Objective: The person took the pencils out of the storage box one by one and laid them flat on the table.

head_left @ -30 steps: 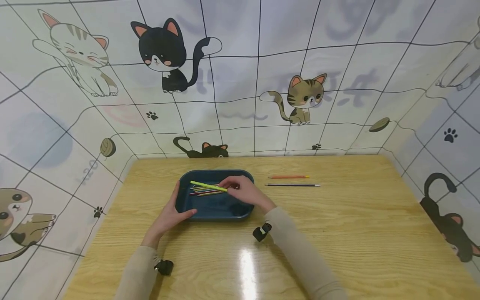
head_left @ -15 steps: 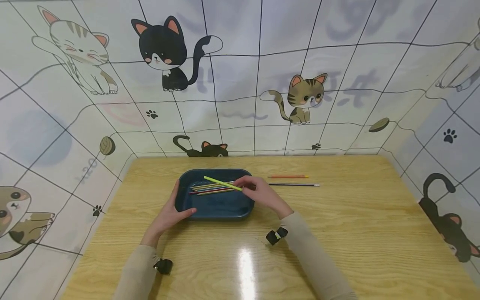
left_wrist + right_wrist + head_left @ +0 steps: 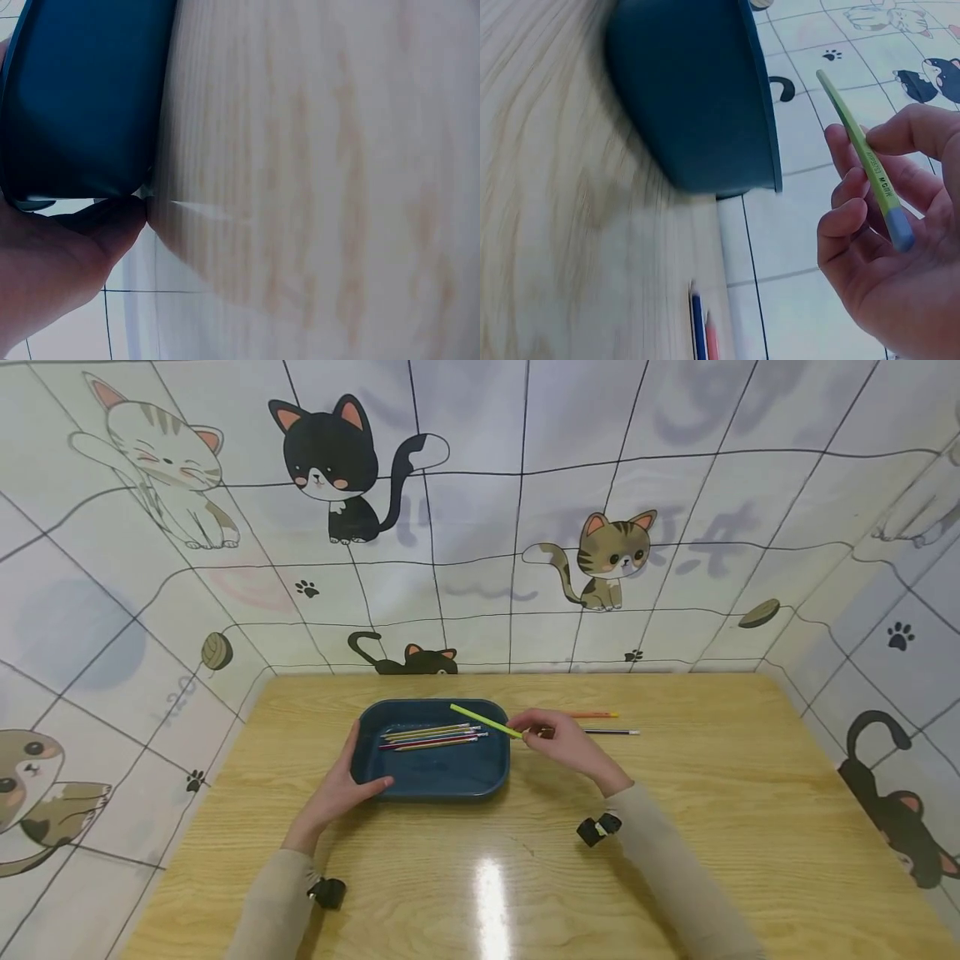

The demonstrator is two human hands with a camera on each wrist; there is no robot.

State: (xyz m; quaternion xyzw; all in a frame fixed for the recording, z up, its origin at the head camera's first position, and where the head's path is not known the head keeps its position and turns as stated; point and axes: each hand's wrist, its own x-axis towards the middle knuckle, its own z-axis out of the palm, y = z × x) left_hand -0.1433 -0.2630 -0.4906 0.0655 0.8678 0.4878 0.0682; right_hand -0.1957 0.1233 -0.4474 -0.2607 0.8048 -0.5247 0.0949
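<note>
My right hand [image 3: 558, 739] pinches a yellow-green pencil [image 3: 480, 718] between thumb and fingers, just past the right rim of a dark blue tray [image 3: 442, 777]. In the right wrist view the pencil [image 3: 870, 161] shows printed lettering and a blue-grey end near the palm. Its far end overlaps the tray's right part in the head view. My left hand [image 3: 341, 789] grips the tray's left side, thumb at the front left and fingers along the outer wall. Inside the tray lie several pencils [image 3: 427, 739], side by side.
Right of the tray, an orange pencil [image 3: 596, 715] and a dark blue pencil [image 3: 615, 732] lie on the wooden table [image 3: 712, 793], partly hidden behind my right hand. A cat-patterned wall covering [image 3: 480, 543] rises along the table's back edge.
My right hand has moved right with the yellow-green pencil, from over the pencils in the tray to beyond its right rim. The left hand has stayed on the tray.
</note>
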